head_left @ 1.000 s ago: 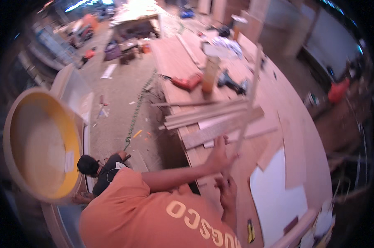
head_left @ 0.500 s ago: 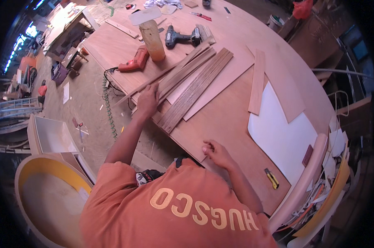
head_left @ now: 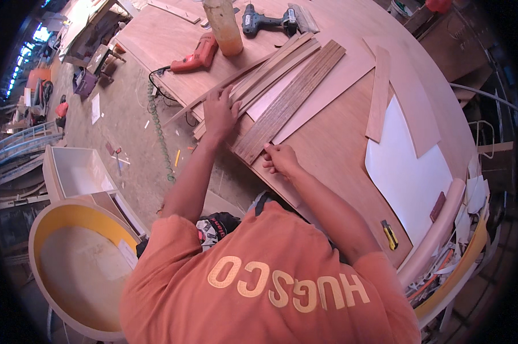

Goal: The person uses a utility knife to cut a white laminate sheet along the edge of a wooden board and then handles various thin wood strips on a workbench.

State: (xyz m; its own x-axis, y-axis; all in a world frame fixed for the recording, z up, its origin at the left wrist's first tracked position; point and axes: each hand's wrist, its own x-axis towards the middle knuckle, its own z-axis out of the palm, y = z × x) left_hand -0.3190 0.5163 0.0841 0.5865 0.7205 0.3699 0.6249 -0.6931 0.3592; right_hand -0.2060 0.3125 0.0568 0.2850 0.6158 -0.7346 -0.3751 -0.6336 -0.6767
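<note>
My left hand [head_left: 221, 113] is bent over the near part of a bundle of thin wooden strips [head_left: 273, 69], its fingers around them. My right hand [head_left: 282, 159] has curled fingers, with thumb and forefinger together at the right edge of a wide dark-grained strip [head_left: 296, 97], near that strip's near end. What the right fingertips pinch, if anything, is too small to tell. The strips lie aslant on a large wooden worktable [head_left: 322, 146] and poke past its left edge. Beneath them is a pale pink panel [head_left: 330, 94].
Beyond the strips are an orange corded drill [head_left: 199, 54], a bottle of amber liquid [head_left: 223, 28] and a cordless drill [head_left: 267, 22]. A yellow utility knife [head_left: 389, 235] lies at right near a white sheet [head_left: 408, 172]. A round yellow-lined shell [head_left: 87, 258] stands at lower left.
My right hand has moved up and left to the edge of the dark-grained strip. My left hand has shifted slightly farther along the thin strips. The whole view has shifted.
</note>
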